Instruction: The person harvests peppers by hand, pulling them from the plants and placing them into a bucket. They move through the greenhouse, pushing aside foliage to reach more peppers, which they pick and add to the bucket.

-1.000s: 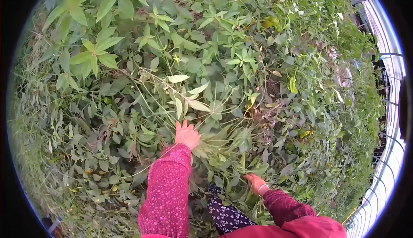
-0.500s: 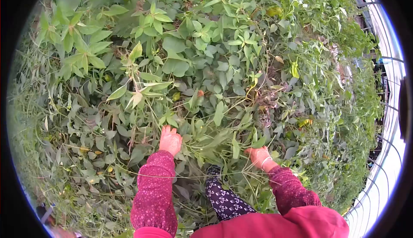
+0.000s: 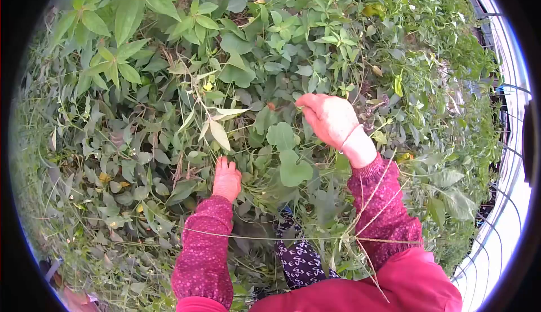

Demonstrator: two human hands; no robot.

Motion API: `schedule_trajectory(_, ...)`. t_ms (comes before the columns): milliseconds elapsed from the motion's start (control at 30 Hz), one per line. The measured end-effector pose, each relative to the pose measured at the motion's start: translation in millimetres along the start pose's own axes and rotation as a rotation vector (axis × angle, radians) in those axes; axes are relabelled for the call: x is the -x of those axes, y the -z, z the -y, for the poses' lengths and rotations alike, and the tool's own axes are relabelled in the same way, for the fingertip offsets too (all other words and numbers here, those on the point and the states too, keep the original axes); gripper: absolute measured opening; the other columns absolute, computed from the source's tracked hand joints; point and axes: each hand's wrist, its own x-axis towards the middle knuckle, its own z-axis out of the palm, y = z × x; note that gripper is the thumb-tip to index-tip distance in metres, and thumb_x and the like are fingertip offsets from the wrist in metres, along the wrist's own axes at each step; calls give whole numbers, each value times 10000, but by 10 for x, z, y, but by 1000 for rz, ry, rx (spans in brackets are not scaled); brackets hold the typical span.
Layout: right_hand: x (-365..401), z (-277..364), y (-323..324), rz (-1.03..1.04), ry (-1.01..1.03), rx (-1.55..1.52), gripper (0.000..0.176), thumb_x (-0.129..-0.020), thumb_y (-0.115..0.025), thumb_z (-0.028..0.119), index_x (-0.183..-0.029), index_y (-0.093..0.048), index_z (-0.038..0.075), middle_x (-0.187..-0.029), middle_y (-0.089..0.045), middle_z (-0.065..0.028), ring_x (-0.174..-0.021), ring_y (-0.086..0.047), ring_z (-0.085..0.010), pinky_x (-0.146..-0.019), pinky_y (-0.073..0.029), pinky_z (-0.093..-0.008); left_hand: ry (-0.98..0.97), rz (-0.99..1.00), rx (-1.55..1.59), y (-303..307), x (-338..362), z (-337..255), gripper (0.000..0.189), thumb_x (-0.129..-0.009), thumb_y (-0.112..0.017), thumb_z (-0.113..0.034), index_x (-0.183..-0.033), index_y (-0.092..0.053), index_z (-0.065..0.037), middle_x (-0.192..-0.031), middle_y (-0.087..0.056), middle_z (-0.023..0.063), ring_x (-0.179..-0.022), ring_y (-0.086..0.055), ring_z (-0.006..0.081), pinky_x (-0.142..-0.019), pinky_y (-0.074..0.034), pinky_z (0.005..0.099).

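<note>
My left hand [image 3: 227, 181] is low among the green vines left of centre, its fingers curled into the stems and leaves; what they hold is hidden. Higher and to the right, my right hand [image 3: 329, 119] has its fingers pressed together over the foliage, and anything between them is too small to make out. Broad rounded leaves [image 3: 295, 168] hang between the two hands. A dry, pale stem with whitish leaves [image 3: 219, 134] stands just above my left hand. Thin pulled-looking stalks [image 3: 356, 236] lie across my right sleeve.
Dense vines and weeds [image 3: 101, 160] surround me on all sides. Tall leafy shoots [image 3: 132, 7] rise at the upper left. My patterned trouser leg [image 3: 301, 261] shows below. Along the right edge runs a white sheet with curved dark hoops [image 3: 507, 199].
My right hand has moved up and inward from the lower right, over the leaves. My left hand stays nearly in place. The stalks have shifted onto my right sleeve.
</note>
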Motion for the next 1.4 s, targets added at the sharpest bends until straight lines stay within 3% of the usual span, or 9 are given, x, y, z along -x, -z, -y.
schedule_trajectory(67,-434,37,-391,-18,19,-170,166,-800,-542,151,-920,-620,68,-817,-639,-154,-779,-612,-338,-701,-491,-415,22,8,-17,-18,-12,-51,190,-752,-544,-185,-813,-660,-47,-1019,-514,159,-1165,-373,371,-1075,-197,480)
schedule_trajectory(200,-901,-94,-1746,389,-14,-189,196,-804,-536,141,-962,-636,84,-940,-641,-138,-894,-599,-324,-801,-474,-396,44,-2,31,-101,22,-35,188,-750,-534,-169,-827,-634,-29,-1047,-498,165,-1187,-358,371,-1086,-177,484)
schedule_trajectory(300,-1063,-194,-2593,633,73,114,191,-807,-529,138,-937,-661,90,-945,-650,-130,-896,-611,-309,-784,-492,-379,74,-38,86,-235,58,15,188,-761,-553,-185,-828,-617,-21,-1080,-497,171,-1205,-351,369,-1083,-189,482)
schedule_trajectory(633,-1141,-159,-3620,572,-202,184,255,-821,-508,255,-914,-675,86,-961,-659,-112,-940,-624,-256,-770,-497,-381,148,-212,385,-524,63,12,158,-761,-578,-148,-835,-576,-9,-1123,-471,200,-1219,-336,383,-1060,-236,499)
schedule_trajectory(867,-1078,-217,-3283,484,-135,66,229,-802,-543,240,-913,-668,83,-973,-634,-117,-912,-612,-292,-764,-495,-391,131,-147,289,-437,59,22,152,-720,-609,-141,-852,-593,-67,-1178,-460,144,-1265,-318,357,-998,-321,477)
schedule_trajectory(933,-948,-345,-3047,366,-118,-118,266,-782,-569,267,-931,-652,62,-973,-610,-120,-892,-595,-312,-777,-482,-389,123,-136,340,-388,51,34,189,-730,-575,-150,-879,-615,-42,-1187,-464,156,-1258,-312,351,-1059,-236,479)
schedule_trajectory(1133,-422,-695,-2400,-28,-575,-1075,126,-812,-645,113,-926,-650,59,-793,-594,54,-764,-524,-51,-705,-436,-218,83,-173,298,-295,10,16,178,-716,-562,-141,-843,-620,-29,-1176,-474,160,-1258,-314,348,-1086,-212,472)
schedule_trajectory(1367,300,-603,-1613,-168,-580,-1078,136,-808,-631,45,-943,-635,36,-927,-545,-7,-795,-541,-100,-740,-443,-237,52,-211,267,-140,43,5,179,-710,-560,-126,-831,-624,-10,-1192,-460,163,-1267,-300,355,-1065,-250,464)
schedule_trajectory(1400,419,-550,-1629,-248,-336,-1099,159,-794,-628,22,-953,-624,30,-991,-532,-37,-843,-541,-127,-762,-445,-254,49,-201,257,-132,45,7,189,-713,-557,-119,-848,-626,-5,-1205,-450,166,-1277,-285,360,-1055,-262,464)
